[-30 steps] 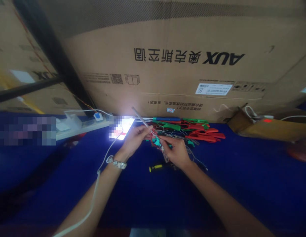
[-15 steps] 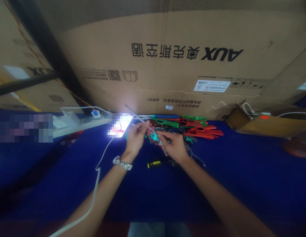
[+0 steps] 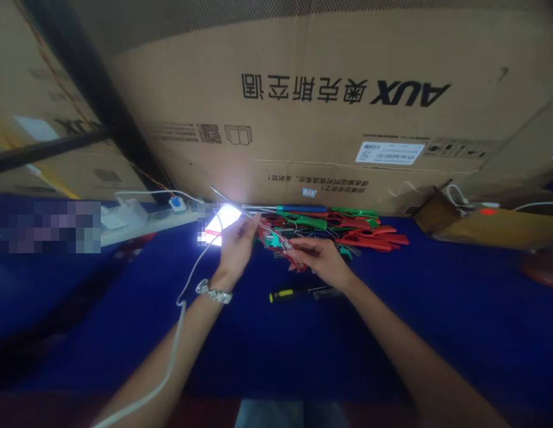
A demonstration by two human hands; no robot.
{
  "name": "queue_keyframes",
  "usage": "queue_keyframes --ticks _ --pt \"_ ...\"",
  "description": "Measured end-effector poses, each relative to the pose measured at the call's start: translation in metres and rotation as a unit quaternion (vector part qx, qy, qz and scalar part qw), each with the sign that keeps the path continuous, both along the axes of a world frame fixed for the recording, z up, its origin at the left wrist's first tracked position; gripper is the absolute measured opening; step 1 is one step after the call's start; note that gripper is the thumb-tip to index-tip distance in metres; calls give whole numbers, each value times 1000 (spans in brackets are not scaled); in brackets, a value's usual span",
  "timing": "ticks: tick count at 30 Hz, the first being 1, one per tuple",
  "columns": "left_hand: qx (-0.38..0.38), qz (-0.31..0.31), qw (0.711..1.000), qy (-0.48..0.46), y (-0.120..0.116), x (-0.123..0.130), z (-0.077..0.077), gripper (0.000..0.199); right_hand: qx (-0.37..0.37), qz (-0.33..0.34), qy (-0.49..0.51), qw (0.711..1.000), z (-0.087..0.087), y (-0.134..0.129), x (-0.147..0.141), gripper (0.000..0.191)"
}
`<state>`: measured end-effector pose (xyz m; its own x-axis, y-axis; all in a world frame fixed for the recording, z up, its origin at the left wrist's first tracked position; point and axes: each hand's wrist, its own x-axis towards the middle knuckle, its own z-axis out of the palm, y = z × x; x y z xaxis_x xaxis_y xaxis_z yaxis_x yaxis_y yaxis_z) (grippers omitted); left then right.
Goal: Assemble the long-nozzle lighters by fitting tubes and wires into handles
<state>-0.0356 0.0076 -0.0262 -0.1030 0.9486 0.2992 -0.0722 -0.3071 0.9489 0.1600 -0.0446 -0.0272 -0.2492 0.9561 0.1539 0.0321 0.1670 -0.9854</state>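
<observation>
My left hand is closed around a thin metal tube, which slants up and to the left from the fingers. My right hand pinches thin wires with small parts at their ends; the exact piece between its fingertips is too small to make out. Between the hands hang a teal plastic part and red wires. Just beyond lies a pile of lighter-like pieces with red handles and green handles. A black-and-yellow screwdriver lies on the blue cloth nearer to me.
A brightly lit phone-like screen stands behind my left hand. Its white cable runs over my left forearm. A power strip lies at the left, an open cardboard box at the right. A large carton walls off the back.
My left hand and the tube have shifted left. The right hand has moved slightly right, so the hands are farther apart. More of the screwdriver's shaft side shows.
</observation>
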Motion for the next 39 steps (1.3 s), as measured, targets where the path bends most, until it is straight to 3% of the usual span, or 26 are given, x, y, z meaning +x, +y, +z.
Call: queue_keyframes --ticks 4,8,12,14,20,28,32,35,39 --pt "14 -2 1000 15 0 -1 -2 33 122 -86 -115 982 -1 -3 -2 26" --pt "15 19 999 26 -1 0 -3 33 271 -173 -259 911 4 -10 -6 6" --pt "23 28 999 30 -4 4 -2 33 327 -225 -317 861 8 -14 -11 2" --pt "21 31 999 30 -5 5 -2 32 330 -239 -331 851 8 -15 -14 5" --pt "20 39 999 21 -5 5 -2 32 292 -222 -325 872 5 -14 -15 10" --pt "13 31 999 5 -5 4 -1 31 308 -232 -362 849 5 -11 -10 5" --pt "17 40 999 22 -3 3 -2 32 288 -238 -369 851 8 -12 -8 7" --pt "24 42 999 19 -3 3 -2 32 225 -228 -369 873 6 -13 -6 11" --pt "22 42 999 18 -3 2 0 31 133 -171 -238 947 3 -11 -8 26"
